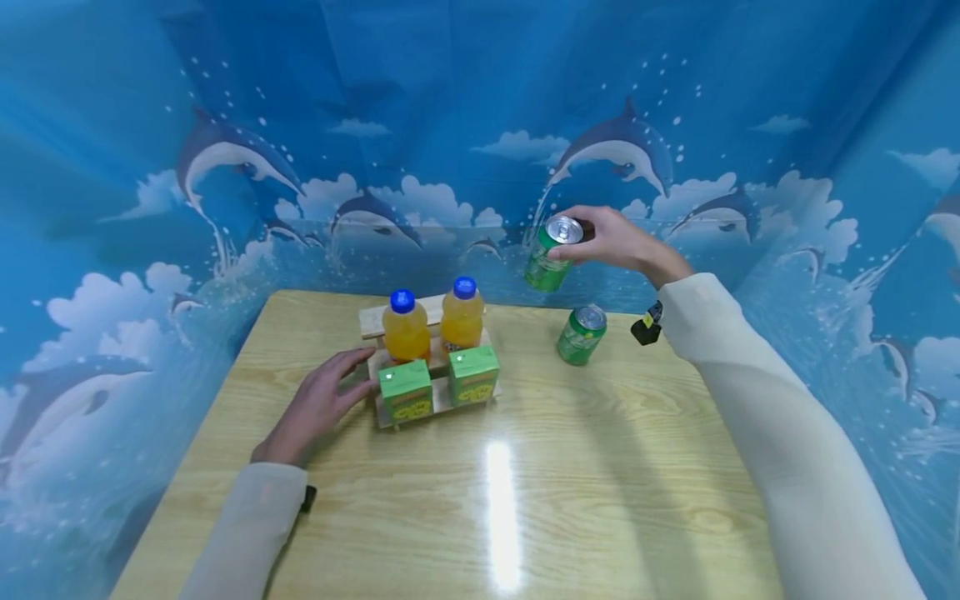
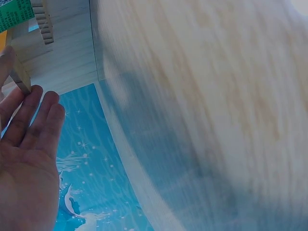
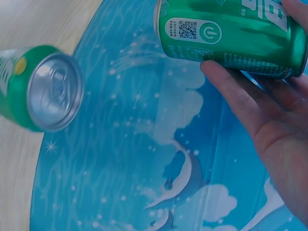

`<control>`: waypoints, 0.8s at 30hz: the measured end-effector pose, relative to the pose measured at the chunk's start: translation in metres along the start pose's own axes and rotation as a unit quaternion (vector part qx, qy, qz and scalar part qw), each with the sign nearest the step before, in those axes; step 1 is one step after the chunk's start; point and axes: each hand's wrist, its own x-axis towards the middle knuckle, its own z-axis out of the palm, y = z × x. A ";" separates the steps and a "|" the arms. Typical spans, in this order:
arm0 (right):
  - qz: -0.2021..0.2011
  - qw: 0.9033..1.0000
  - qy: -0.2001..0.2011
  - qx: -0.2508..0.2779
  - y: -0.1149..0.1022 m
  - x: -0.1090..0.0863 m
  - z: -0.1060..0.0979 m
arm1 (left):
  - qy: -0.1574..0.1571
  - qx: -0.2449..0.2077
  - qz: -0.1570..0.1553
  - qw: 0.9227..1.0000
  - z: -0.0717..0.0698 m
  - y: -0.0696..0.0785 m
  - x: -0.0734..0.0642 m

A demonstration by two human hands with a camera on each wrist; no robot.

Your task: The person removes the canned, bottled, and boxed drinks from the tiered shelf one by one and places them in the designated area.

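My right hand (image 1: 611,242) grips a green soda can (image 1: 546,265) and holds it tilted in the air, near the back edge of the table. In the right wrist view, its fingers lie along the underside of the can (image 3: 231,36). A second green soda can (image 1: 581,336) stands upright on the table just below. My left hand (image 1: 318,404) holds the left end of a small wooden two-tier rack (image 1: 372,322) between thumb and fingers. Two orange drink bottles (image 1: 406,333) with blue caps stand on the rack's back tier. Two green juice cartons (image 1: 405,392) sit on its front tier.
The light wooden table (image 1: 420,517) carries a bright light reflection at its middle. A blue curtain (image 1: 450,108) printed with dolphins hangs behind and at both sides. A black wrist device (image 1: 647,325) sits at the right sleeve.
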 end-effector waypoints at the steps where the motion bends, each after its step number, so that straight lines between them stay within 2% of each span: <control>1: 0.005 1.000 0.001 0.001 0.002 -0.002 -0.001 | 0.000 -0.001 0.001 1.000 0.000 0.000 0.000; 16: 0.044 0.999 0.011 -0.019 0.030 -0.024 -0.014 | 0.006 -0.007 0.001 1.000 -0.001 -0.001 0.001; 24: 0.062 0.998 0.019 -0.008 0.045 -0.036 -0.020 | 0.006 -0.008 -0.002 1.000 0.000 0.000 0.001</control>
